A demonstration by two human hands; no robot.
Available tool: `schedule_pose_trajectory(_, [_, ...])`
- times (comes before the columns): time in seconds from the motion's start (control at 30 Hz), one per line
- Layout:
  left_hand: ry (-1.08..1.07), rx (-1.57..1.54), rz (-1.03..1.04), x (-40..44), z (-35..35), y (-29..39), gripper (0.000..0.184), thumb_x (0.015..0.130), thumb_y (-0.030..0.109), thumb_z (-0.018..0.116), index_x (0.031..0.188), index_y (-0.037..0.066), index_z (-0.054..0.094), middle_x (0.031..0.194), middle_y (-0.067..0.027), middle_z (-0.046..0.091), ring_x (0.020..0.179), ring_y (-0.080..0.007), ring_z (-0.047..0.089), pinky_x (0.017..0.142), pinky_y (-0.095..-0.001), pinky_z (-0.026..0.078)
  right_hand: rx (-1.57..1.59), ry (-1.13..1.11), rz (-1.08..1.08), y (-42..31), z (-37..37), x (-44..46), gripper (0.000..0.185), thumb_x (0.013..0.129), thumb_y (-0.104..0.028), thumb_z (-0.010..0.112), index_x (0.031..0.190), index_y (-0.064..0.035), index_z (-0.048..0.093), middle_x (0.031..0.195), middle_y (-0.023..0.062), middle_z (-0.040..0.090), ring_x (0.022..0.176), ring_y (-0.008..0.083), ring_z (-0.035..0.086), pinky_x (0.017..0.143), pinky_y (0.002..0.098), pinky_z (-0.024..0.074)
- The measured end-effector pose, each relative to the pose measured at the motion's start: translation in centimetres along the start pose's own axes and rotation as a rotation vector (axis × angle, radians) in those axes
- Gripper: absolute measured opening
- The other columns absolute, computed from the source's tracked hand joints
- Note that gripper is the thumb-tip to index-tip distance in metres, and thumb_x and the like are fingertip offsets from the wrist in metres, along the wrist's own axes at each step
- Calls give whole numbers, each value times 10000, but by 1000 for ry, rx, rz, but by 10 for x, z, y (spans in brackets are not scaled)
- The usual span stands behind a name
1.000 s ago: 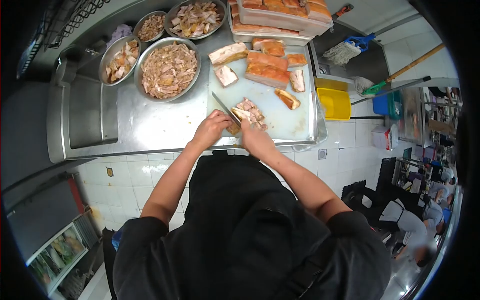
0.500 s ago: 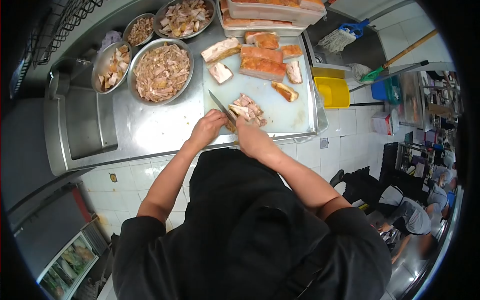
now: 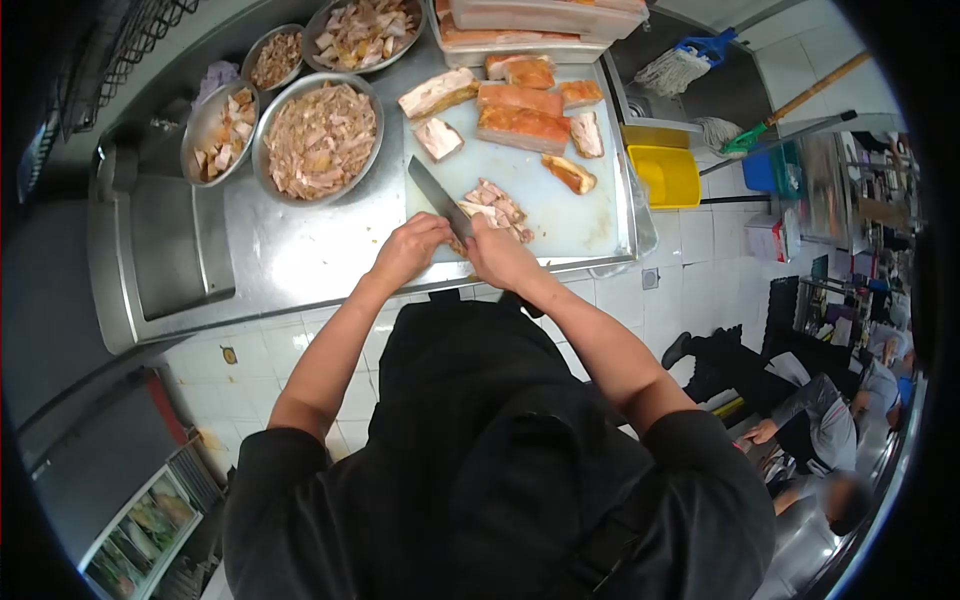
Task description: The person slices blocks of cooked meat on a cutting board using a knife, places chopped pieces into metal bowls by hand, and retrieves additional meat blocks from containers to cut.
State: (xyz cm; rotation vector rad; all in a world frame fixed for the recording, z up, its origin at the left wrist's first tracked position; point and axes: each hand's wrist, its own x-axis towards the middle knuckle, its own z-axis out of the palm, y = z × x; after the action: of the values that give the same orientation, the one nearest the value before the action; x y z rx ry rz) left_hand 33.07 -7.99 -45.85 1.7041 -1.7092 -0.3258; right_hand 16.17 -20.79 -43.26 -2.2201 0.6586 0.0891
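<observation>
Bright steel glare; curved distortion at dark edges.

Commercial-looking kitchen with a steel counter (image 3: 320, 262), sink basin (image 3: 178, 245) and bowls (image 3: 318, 140) of chopped meat.

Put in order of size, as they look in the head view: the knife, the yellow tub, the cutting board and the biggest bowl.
Largest to smallest:
1. Cutting board
2. Biggest bowl
3. Yellow tub
4. Knife

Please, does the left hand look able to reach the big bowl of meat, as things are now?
Probably yes. Nothing stands between the left hand and the big bowl, and the knife is right of that path. The hand would first have to leave the meat by the blade.
</observation>
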Motion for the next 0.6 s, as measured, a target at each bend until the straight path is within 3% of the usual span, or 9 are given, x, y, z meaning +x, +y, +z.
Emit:
schedule_pose_trajectory(0.03, [3, 9, 17, 6, -4, -1, 183, 744, -12, 722, 923, 23, 727, 1010, -84, 697, 1003, -277, 659, 843, -364, 572, -2, 18, -6, -2, -15, 0, 231, 997, -175, 500, 1104, 24, 448, 820, 295, 675, 754, 507, 659, 720, 611, 499])
schedule_pose_trajectory(0.13, [-75, -84, -54, 3, -9, 11, 311, 732, 180, 840, 965, 20, 709, 1057, -81, 681, 1040, -282, 628, 888, -384, 539, -74, 22, -34, -11, -53, -24, 228, 993, -196, 516, 1106, -5, 462, 776, 288, 668, 741, 500, 659, 701, 606, 503])
schedule_pose_trajectory(0.3, [-34, -39, -32, 12, 15, 4, 335, 728, 167, 833, 1005, 29, 703, 1083, -73, 660, 1052, -279, 609, 901, -387, 531, -304, 76, -5, 20, -94, -52, 239, 986, -219, 528, 1149, -55, 466, 687, 243, 662, 669, 474, 659, 638, 586, 518])
schedule_pose_trajectory(0.5, [-52, 40, 56, 34, 6, 15, 334, 744, 192, 832, 1026, 55, 717, 1035, -60, 653, 1030, -273, 610, 885, -380, 531, -583, 18, 28, 64, -101, -44, 247, 912, -128, 522, 1154, -92, 487, 724, 179, 704, 681, 387, 708, 579, 511, 539])
schedule_pose_trajectory(0.6, [-89, 40, 91, 34, 12, 9, 292, 743, 189, 824, 983, 58, 723, 1026, -55, 641, 1027, -270, 599, 890, -382, 524, -660, -109, -149, 62, -92, -36, 245, 908, -131, 529, 1150, -100, 503, 735, 151, 711, 684, 355, 718, 580, 488, 549])
